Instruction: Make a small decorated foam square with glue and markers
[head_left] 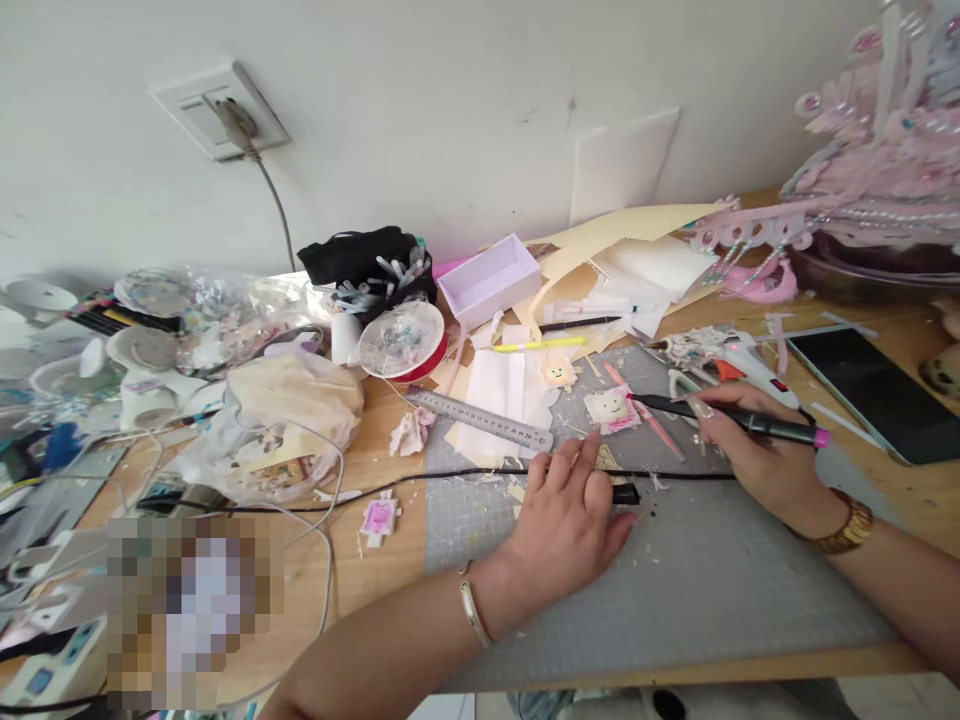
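- We have our right hand [739,450] closed around a black marker [787,430] with a pink end, its tip angled down and to the left.
- The marker's tip is at the right edge of a small white piece [606,408], which bears a drawn smiling face and pink colouring along its lower edge.
- That white piece lies on the grey cutting mat [712,590], between our two hands.
- We keep our left hand [566,510] low over the mat, fingers bent and fingertips just below the white piece; whether they touch it we cannot tell.
- A short black tube [625,494] pokes out between our left thumb and fingers, but we cannot tell whether that hand grips it.
- Just right of the white piece we see a thin pink stick [652,425] lying aslant.
- Up and to the left sits a yellow piece [557,373] with its own smiling face; a piece painted pink [379,517] lies on the wooden table [390,590], left of the mat.
- We have a metal ruler [480,420] beyond our left hand, and a black cable [450,473] runs across the mat.
- Past our right hand are a glue gun [757,370] and a phone [877,385].
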